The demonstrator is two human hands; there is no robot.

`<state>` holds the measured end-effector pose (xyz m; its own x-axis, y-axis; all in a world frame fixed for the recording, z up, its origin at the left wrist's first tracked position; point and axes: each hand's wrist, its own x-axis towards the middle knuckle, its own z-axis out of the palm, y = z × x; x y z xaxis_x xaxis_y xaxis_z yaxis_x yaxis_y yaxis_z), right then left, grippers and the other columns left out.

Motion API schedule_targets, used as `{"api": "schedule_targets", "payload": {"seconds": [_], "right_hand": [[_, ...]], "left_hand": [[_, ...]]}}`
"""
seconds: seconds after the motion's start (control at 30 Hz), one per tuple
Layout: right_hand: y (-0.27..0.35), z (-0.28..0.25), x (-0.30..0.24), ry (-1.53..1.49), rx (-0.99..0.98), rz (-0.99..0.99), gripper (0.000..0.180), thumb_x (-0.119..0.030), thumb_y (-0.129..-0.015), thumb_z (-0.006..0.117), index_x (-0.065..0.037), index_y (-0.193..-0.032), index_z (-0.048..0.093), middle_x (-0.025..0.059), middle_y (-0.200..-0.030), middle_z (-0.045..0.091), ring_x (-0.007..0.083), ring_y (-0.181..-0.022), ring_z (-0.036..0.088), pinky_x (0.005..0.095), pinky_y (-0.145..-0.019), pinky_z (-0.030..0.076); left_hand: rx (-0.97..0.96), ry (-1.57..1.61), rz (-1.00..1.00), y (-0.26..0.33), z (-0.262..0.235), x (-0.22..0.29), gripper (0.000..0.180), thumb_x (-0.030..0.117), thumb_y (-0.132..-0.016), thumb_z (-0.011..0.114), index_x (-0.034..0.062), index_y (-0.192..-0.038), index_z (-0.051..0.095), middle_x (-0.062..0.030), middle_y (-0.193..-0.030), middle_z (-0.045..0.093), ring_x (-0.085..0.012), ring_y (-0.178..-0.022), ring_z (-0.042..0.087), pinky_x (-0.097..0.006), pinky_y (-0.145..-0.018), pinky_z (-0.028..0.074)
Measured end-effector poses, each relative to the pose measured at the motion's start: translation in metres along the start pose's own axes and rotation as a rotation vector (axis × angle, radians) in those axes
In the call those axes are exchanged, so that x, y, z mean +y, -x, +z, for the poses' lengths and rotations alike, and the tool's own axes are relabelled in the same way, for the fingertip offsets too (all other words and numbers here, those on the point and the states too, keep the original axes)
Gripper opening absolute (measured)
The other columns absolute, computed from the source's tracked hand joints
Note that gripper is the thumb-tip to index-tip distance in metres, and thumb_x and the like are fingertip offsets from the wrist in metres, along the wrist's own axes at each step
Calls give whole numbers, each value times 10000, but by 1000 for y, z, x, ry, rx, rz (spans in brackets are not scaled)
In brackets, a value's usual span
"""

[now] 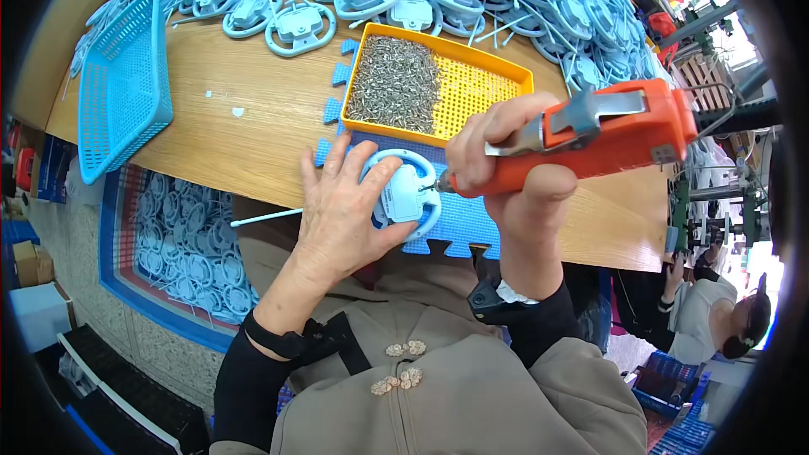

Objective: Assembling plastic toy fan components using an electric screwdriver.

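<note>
My left hand [344,206] presses a light blue oval plastic part [408,194] down on a blue foam mat [468,217]. A thin light blue rod [265,217] sticks out to the left from under that hand. Wrapped round an orange electric screwdriver [581,135] is my right hand [510,147], with its fingers over the metal lever. The tool lies nearly level, its tip at the right side of the plastic part's middle block. Whether a screw sits under the tip is too small to tell. Just beyond my hands stands a yellow tray [484,76] with many small metal screws [392,80].
A big heap of similar blue parts [413,8] covers the table's far side. At the left edge a blue mesh basket [126,93] tilts. More parts fill a large container [190,244] below on the left. Another person [716,316] is at the far right.
</note>
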<state>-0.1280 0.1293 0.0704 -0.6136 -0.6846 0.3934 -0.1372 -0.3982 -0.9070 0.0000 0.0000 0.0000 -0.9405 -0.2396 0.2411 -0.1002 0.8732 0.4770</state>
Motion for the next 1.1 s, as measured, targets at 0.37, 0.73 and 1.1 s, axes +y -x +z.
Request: {"api": "schedule_targets", "payload": {"seconds": [0.37, 0.73, 1.1], "right_hand": [[-2, 13, 7, 33, 67, -19, 634, -622, -753, 654, -47, -938, 461, 55, -605, 504, 166, -525, 515, 284, -480, 442], [0, -2, 3, -194, 62, -28, 628, -657, -748, 616, -72, -932, 483, 30, -599, 476, 153, -489, 481, 306, -456, 407], [-31, -52, 8, 18, 234, -184, 604, -606, -785, 639, -49, -941, 464, 32, -647, 482, 144, -555, 494, 279, -511, 413]], "left_hand": [[1, 44, -2, -5, 2, 0, 659, 351, -598, 820, 128, -1167, 572, -138, -1222, 480, -390, -1256, 373, -649, -1011, 204], [-22, -51, -52, 23, -46, -14, 666, 326, -589, 805, 111, -1165, 550, -137, -1204, 480, -356, -1229, 391, -591, -981, 241], [52, -330, 106, -71, -73, -114, 647, 211, -694, 743, 32, -1266, 499, -186, -1253, 491, -369, -1151, 461, -457, -982, 356]]}}
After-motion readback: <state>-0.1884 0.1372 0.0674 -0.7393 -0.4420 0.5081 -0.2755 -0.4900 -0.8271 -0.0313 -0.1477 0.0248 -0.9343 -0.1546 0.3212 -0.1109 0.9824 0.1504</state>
